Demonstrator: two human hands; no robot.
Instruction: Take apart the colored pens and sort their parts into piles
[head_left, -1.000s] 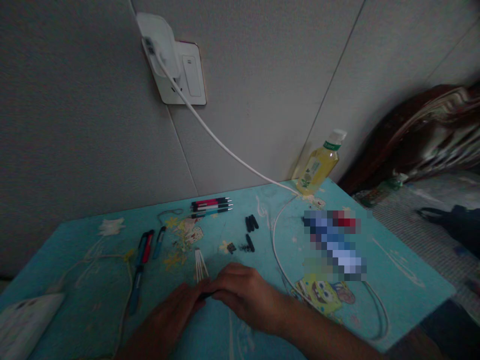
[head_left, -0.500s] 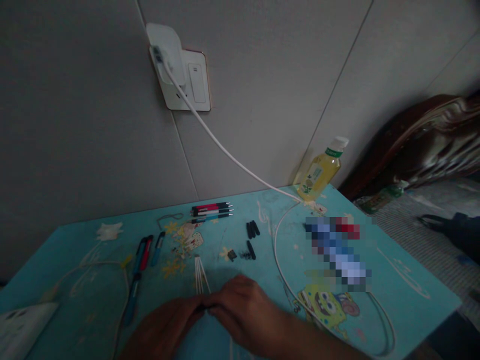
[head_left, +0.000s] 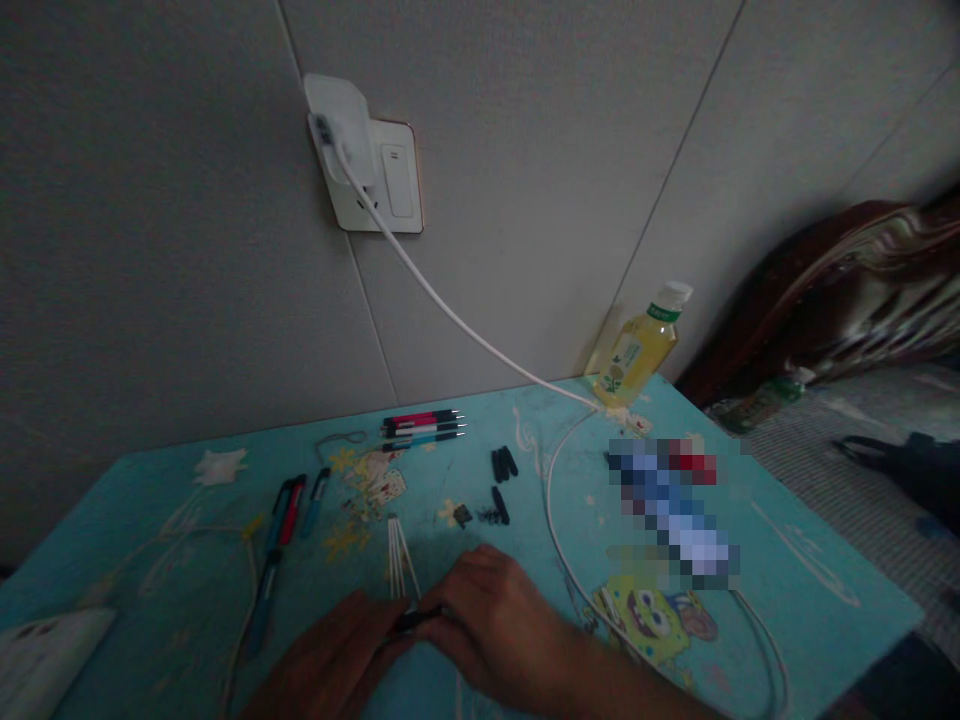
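On my remote feed the room looks dim, and a grey wall (head_left: 525, 150) fills the upper part, crossed by thin slanting seams (head_left: 675, 160). I see a white socket plate (head_left: 399, 180) fixed on it. The light-blue counter (head_left: 817, 640) (its top printed with cartoons and flowers) stands along that wall. To the right I make out a bed (head_left: 817, 475) with a dark, glossy headboard (head_left: 795, 270).

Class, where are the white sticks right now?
In the head view, the white sticks lie on the table left of centre, just beyond the left hand and left of the black pieces.
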